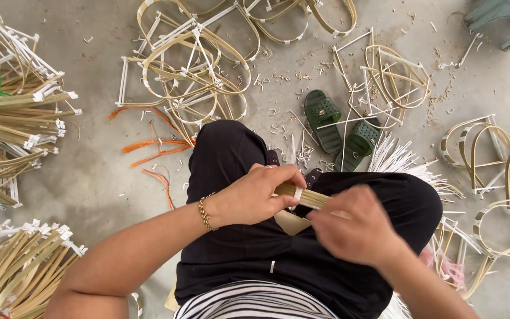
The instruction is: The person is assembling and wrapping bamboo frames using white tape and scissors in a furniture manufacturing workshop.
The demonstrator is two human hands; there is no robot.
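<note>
A bundle of bamboo strips (303, 196) is held over the lap, pinched by the left hand (255, 195); the right hand (355, 227), blurred, is closed loosely at its end. Beyond lie green sandals (339, 127), then bent bamboo frames (190, 65) on the concrete floor (101, 171).

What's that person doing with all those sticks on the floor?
A person is sitting with a small bundle of thin bamboo strips over their lap. The left hand grips the bundle, and the right hand is at its other end. Around them on the concrete floor lie bent bamboo hoops, stacks of strips and a pair of green sandals.
</note>
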